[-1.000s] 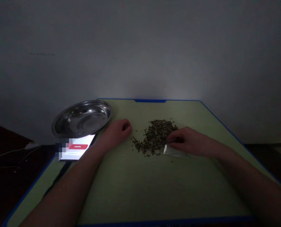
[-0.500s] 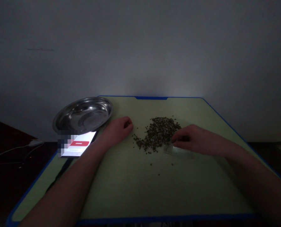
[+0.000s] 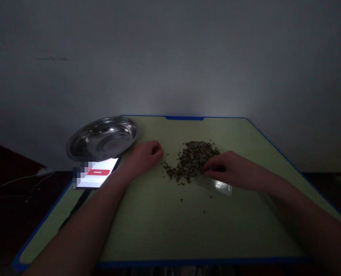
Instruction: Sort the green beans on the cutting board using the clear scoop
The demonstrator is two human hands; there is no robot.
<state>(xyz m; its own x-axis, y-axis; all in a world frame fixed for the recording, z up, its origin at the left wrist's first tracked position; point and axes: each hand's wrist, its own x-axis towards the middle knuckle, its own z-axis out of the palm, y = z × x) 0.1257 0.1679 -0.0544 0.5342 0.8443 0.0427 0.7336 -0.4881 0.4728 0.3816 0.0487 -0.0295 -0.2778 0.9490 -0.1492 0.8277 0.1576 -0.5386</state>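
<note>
A heap of small dark brown grains (image 3: 195,157) is spread over the pale green table, a few lying loose around it. My right hand (image 3: 225,168) is at the heap's near right side, fingertips pinched on the upper edge of a small clear plastic bag (image 3: 220,187). The bag lies low and flat beneath that hand, shining with reflected light; its contents, if any, are hard to make out. My left hand (image 3: 147,155) rests on the table left of the grains, curled in a loose fist with nothing visible in it.
A shallow steel basin (image 3: 104,138) sits at the table's left edge. Just in front of it lies a lit phone or tablet (image 3: 98,176), beside my left forearm. The table (image 3: 170,230) has a blue rim and meets a grey wall (image 3: 170,57). White cables (image 3: 44,172) are off to the left.
My right hand and the bag have shifted slightly left, and the bag now catches more light. One loose grain in front has moved right. The left hand keeps its pose.
</note>
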